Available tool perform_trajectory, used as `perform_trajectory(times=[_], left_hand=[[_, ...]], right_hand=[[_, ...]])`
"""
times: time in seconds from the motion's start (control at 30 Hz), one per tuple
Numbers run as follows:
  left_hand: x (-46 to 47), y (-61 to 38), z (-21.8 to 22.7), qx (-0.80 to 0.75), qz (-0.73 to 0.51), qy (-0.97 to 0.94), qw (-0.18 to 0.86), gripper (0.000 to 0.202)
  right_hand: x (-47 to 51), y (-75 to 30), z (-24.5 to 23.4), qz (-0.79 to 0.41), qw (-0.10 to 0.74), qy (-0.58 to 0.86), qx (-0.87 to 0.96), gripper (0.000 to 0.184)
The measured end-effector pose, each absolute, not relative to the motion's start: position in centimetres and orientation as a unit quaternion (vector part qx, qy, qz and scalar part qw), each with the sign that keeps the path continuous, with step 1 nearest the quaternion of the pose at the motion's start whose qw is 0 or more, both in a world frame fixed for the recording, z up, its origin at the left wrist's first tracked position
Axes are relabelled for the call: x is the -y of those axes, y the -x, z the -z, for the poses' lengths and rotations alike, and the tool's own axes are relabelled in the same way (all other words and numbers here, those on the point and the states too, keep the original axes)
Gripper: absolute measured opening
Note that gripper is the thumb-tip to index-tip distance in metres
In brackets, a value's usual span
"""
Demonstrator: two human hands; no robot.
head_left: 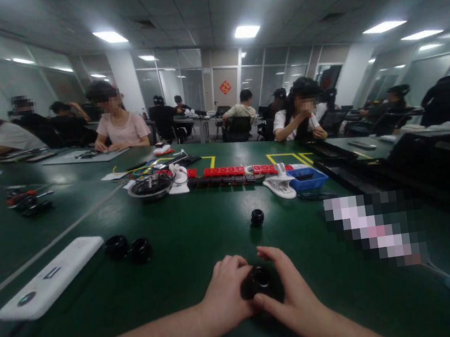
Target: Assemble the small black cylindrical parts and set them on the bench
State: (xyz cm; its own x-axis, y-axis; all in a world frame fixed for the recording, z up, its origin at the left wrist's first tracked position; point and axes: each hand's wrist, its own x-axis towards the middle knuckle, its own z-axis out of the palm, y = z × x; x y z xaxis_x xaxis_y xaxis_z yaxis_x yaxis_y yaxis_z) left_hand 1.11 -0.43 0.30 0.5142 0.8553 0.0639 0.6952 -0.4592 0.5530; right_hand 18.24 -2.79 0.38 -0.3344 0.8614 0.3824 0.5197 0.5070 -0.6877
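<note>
- Presently: one black hollow part (249, 288), clasped between left hand (226, 290) and right hand (293, 292); seemingly mid-work.
- Bench (192, 231): paired black fittings (140, 250), lone black piece (257, 218); finished or waiting, unclear.

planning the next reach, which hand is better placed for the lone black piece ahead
Probably the right hand: its forefinger lies nearer the lone black piece, while the left hand sits farther left.
</note>
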Motion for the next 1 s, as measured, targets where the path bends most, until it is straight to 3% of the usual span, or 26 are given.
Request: perform_trajectory(times=[0.2,0.4,0.67,0.87,1.0], left_hand=[[0.35,-1.11,-0.27,-0.463,-0.171,-0.837,0.237,0.037],[0.24,-0.97,0.23,-0.453,-0.179,-0.842,0.232,0.038],[0.45,-1.1,0.05,-0.455,-0.181,-0.839,0.236,0.036],[0.52,-0.97,-0.19,-0.458,-0.176,-0.838,0.238,0.035],[0.56,-0.91,-0.06,-0.445,-0.186,-0.844,0.235,0.035]], right_hand=[[2.3,-18.1,0.08,-0.235,0.374,0.452,0.775,0.049],[2.93,-18.07,-0.38,-0.222,0.362,0.416,0.804,0.069],[2.62,-17.86,-0.05,-0.214,0.39,0.44,0.78,0.051],[2.9,-18.02,-0.19,-0.226,0.367,0.39,0.814,0.066],[2.62,-17.91,0.0,-0.235,0.364,0.444,0.784,0.063]])
